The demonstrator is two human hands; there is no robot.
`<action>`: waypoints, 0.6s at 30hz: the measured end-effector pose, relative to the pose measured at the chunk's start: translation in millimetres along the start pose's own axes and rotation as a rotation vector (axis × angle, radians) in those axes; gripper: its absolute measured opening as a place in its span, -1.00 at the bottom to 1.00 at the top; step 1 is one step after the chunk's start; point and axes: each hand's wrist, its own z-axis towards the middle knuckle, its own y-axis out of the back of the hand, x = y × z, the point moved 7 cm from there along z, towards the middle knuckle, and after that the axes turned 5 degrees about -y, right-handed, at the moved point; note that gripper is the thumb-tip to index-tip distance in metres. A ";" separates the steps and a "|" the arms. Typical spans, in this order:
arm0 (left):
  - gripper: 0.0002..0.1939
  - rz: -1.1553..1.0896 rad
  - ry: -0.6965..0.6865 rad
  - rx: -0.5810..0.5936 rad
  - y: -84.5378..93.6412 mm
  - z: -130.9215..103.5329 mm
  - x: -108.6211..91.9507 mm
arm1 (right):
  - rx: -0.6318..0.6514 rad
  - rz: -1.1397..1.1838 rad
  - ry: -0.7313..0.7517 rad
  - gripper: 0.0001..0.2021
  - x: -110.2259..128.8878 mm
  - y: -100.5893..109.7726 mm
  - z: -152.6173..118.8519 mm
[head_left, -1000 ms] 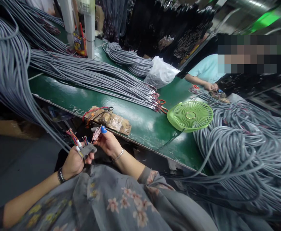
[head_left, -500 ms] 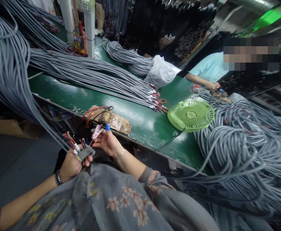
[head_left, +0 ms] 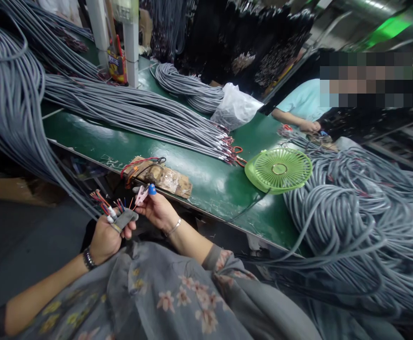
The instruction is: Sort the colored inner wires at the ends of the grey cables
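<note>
My left hand (head_left: 105, 240) is closed around the ends of grey cables (head_left: 75, 191), whose stripped tips fan out in red, orange and blue wires (head_left: 102, 200). A grey wrap (head_left: 124, 219) lies over its thumb area, beside the white cable collars. Just to the right, my right hand (head_left: 161, 211) pinches a pale pink clip (head_left: 141, 195) that looks like a clothespin. Its jaws are close to a thin orange wire (head_left: 131, 203); whether they touch it I cannot tell. A blue cover (head_left: 152, 189) sits on one right-hand digit.
Along the green table (head_left: 206, 182) lies a long bundle of grey cables (head_left: 139, 111). Near its front edge is a taped cardboard block (head_left: 167, 177). A green fan (head_left: 280, 170) stands by a large cable heap (head_left: 355, 222). Across the table, a person (head_left: 303, 106) works with their hands.
My right hand has shifted slightly left, and its blue-covered digit has come closer to the pink clip. The orange wire now stands straighter. My left hand keeps its hold on the cables.
</note>
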 end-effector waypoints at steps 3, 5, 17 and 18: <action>-0.79 0.023 0.014 0.003 0.6 1.7 3.7 | -0.056 0.050 0.034 -0.60 1.3 0.6 2.0; -0.79 0.038 0.020 0.018 1.2 2.7 7.1 | -0.072 0.069 0.042 -0.60 0.8 -0.1 1.8; -0.76 0.068 0.012 0.039 11.7 -8.2 9.0 | 0.015 0.074 -0.109 -0.47 -12.6 5.9 -7.4; -0.75 0.072 0.005 0.037 12.8 -8.9 8.7 | 0.031 0.065 -0.111 -0.47 -12.7 5.7 -8.1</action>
